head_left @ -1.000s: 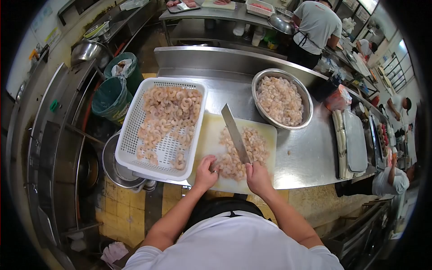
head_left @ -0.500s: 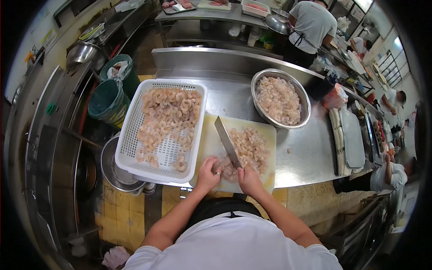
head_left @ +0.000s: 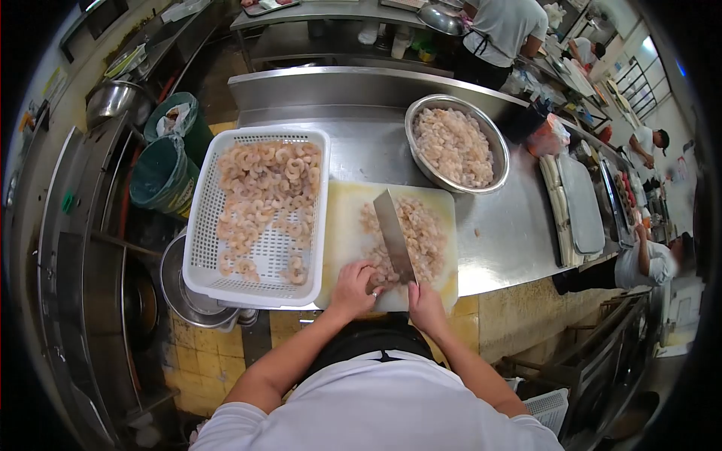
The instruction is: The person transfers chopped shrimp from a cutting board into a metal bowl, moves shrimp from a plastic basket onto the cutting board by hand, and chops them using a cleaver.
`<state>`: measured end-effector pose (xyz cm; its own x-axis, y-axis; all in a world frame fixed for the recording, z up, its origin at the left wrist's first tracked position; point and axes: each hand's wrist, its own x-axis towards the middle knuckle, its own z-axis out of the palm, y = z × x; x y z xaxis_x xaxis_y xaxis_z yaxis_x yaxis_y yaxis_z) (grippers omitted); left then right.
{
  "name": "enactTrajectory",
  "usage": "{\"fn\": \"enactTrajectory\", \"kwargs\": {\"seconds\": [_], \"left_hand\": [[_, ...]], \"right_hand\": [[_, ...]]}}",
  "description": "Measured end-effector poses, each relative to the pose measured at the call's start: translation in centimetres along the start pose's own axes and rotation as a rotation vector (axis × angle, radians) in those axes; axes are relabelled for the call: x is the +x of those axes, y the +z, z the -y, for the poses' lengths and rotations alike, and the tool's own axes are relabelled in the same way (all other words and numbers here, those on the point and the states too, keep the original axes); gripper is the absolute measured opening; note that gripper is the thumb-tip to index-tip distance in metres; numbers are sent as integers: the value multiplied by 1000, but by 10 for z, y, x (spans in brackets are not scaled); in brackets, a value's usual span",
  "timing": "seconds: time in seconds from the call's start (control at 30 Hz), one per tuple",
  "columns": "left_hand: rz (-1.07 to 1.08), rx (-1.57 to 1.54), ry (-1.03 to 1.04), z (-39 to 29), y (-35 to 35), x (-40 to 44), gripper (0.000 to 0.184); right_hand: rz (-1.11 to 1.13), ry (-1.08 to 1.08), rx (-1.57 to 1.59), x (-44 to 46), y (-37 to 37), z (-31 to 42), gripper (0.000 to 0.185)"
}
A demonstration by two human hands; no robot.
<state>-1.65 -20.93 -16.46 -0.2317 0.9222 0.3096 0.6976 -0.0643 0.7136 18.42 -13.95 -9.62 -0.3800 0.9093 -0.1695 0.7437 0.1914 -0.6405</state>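
My right hand (head_left: 426, 307) grips a cleaver (head_left: 394, 237) by its handle, the blade pointing away from me across a pile of cut shrimp (head_left: 423, 234) on a white cutting board (head_left: 342, 225). The broad side of the blade shows, tilted. My left hand (head_left: 353, 290), with a ring on one finger, curls its fingers against shrimp pieces left of the blade near the board's front edge. Left of the board stands a white perforated basket (head_left: 324, 195) with whole peeled shrimp. Behind the board, to the right, a steel bowl (head_left: 502, 161) is heaped with shrimp pieces.
A steel table (head_left: 496, 259) with a raised back edge carries everything. Green bins (head_left: 162, 177) and a steel pot with a strainer (head_left: 174, 289) stand at the left. Trays (head_left: 583, 214) lie at the right end. Several co-workers (head_left: 508, 34) stand farther off.
The cleaver has shifted right over the board and turned, so more of its broad side shows. My left hand has moved slightly right along the shrimp. The whole view has shifted a little.
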Motion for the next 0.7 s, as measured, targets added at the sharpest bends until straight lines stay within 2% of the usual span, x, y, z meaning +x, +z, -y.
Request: {"fn": "enactTrajectory", "kwargs": {"seconds": [0.23,0.37,0.53,0.7], "left_hand": [[-150,-22,-32,3,11,10,42],[-158,11,-66,0,10,10,35],[-177,19,-53,-7,16,15,28],[-191,-40,-108,-8,24,20,26]], "right_hand": [[-4,-13,7,12,-44,43,42],[40,-72,-77,31,-17,-6,40],[71,-31,7,24,-71,36,39],[30,-97,-46,36,-42,-12,40]]}}
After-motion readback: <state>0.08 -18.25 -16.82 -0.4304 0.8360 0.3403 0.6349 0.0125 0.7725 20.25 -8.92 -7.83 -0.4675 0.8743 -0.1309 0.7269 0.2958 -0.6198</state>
